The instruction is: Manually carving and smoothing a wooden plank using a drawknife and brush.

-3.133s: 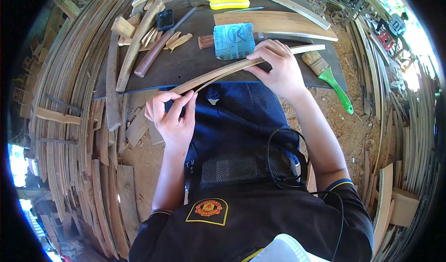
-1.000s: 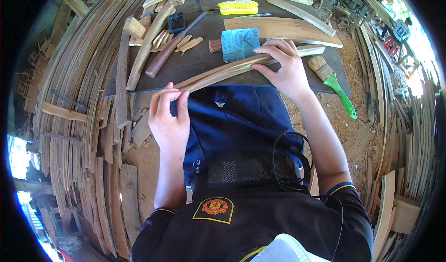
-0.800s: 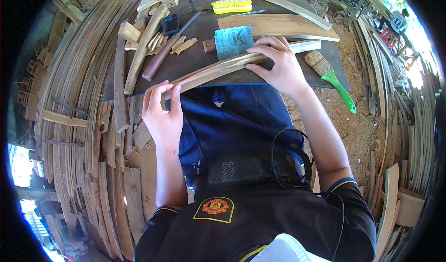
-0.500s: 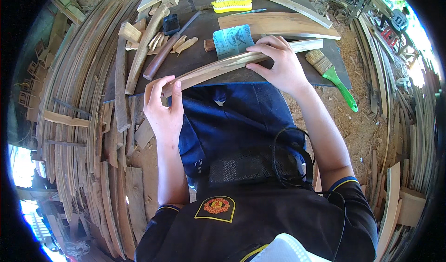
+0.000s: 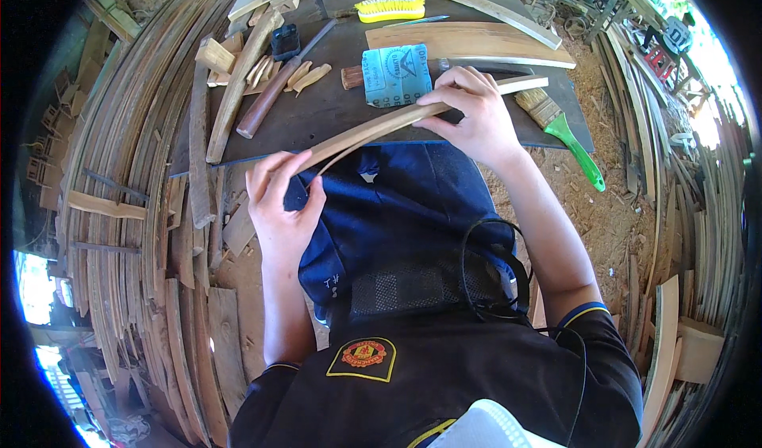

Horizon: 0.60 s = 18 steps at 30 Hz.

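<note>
My left hand [image 5: 282, 202] pinches the left end of a long pale wooden strip [image 5: 361, 130], with a thin sliver [image 5: 343, 153] bowing away below it, thumb at the sliver. My right hand [image 5: 468, 111] grips the strip right of its middle, fingers over it and thumb beneath. The strip slants up to the right across the dark table's [image 5: 317, 119] front edge. Just beyond it lies blue printed sandpaper [image 5: 395, 75] on a brown wooden piece [image 5: 351, 78]. A green-handled paintbrush [image 5: 575, 150] lies right of my right hand.
On the table are a wooden-handled tool [image 5: 262, 107], small carved pieces [image 5: 309, 75], a black container [image 5: 286, 43], a yellow brush [image 5: 390, 10] and boards [image 5: 476, 43]. Stacked planks [image 5: 127, 170] line both sides. Sawdust covers the ground [image 5: 595, 234]. A person [image 5: 676, 37] is far right.
Since half a second ago, my left thumb has moved down and the thin sliver has parted from the strip in a bow. My right hand keeps its grip.
</note>
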Each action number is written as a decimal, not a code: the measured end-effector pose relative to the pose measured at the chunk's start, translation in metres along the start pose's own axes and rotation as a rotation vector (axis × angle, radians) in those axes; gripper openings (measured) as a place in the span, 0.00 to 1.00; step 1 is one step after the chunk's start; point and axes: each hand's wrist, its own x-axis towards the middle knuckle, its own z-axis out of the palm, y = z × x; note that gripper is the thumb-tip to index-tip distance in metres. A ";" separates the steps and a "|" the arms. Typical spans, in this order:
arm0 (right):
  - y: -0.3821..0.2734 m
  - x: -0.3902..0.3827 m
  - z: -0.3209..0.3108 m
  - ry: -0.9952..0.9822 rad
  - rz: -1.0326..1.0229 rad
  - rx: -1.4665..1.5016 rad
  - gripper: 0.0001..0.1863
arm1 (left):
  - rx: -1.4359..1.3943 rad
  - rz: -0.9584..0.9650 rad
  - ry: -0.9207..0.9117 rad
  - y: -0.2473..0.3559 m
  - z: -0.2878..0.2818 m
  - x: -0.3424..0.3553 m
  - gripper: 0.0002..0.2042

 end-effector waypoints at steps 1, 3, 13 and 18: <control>0.000 0.000 -0.001 -0.026 0.001 0.010 0.14 | 0.039 0.026 -0.011 0.001 0.002 0.000 0.16; 0.001 0.002 -0.002 -0.023 -0.031 0.035 0.14 | 0.027 0.014 -0.018 -0.003 0.006 -0.006 0.15; -0.001 0.007 -0.001 -0.078 -0.019 0.091 0.17 | -0.039 -0.066 0.113 0.001 0.007 -0.014 0.17; -0.006 0.006 -0.002 -0.081 0.009 0.095 0.19 | -0.133 -0.302 0.195 -0.009 0.005 -0.020 0.36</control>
